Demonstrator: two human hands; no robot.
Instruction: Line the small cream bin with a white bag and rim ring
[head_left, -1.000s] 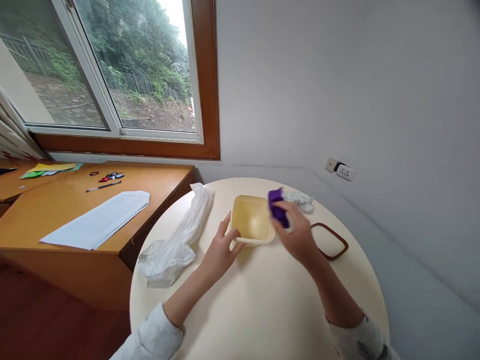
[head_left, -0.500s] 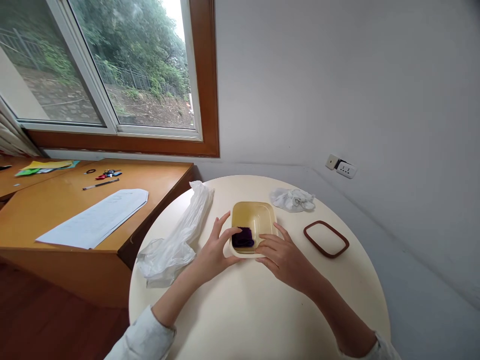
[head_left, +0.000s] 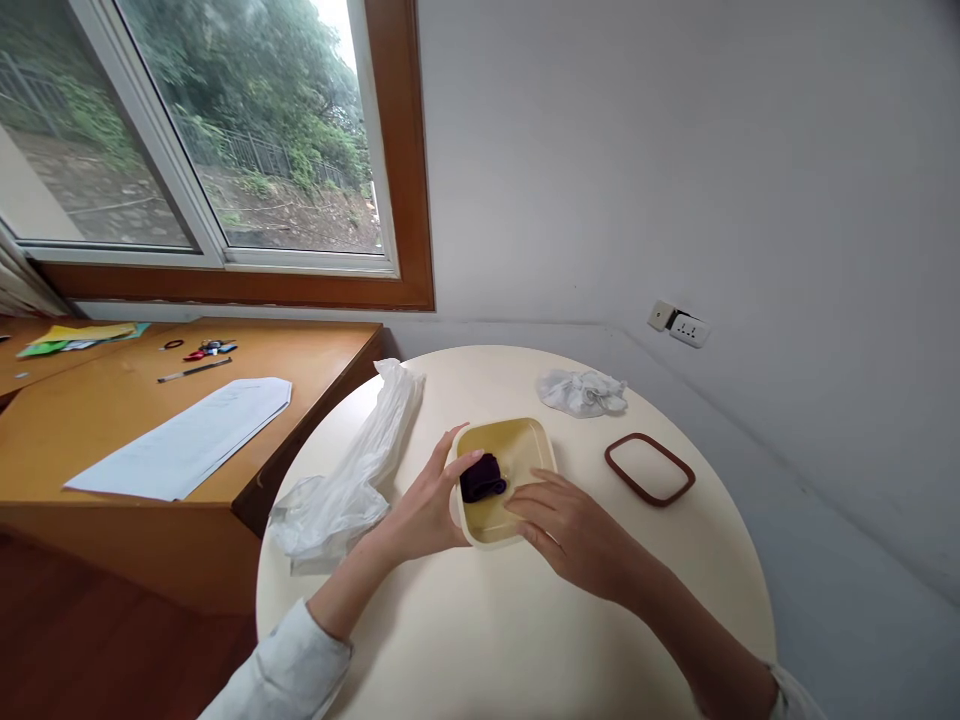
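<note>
A pale yellow plastic box point(head_left: 517, 450) without a lid is tilted above the round table. My left hand point(head_left: 427, 500) grips its left wall, thumb over the rim and fingers around the outside. Inside, against the left wall, lies a dark purple folded cloth point(head_left: 480, 480), close to my left thumb. My right hand point(head_left: 577, 525) reaches over the near right corner of the box, its fingers stretched out and slightly apart, with nothing visible in them. Whether those fingertips touch the box's inner floor I cannot tell.
On the round white table point(head_left: 487, 640) are a long crumpled plastic bag point(head_left: 352, 480) at left, a crumpled white bag point(head_left: 582, 392) at the back, and a brown rounded frame point(head_left: 650, 469) at right. A wooden desk point(head_left: 315, 350) with papers point(head_left: 187, 435) stands at left.
The box has turned and tilted, its near edge coming lower. The purple cloth looks less neatly folded. My right hand has shifted slightly right, off the box's rim.
</note>
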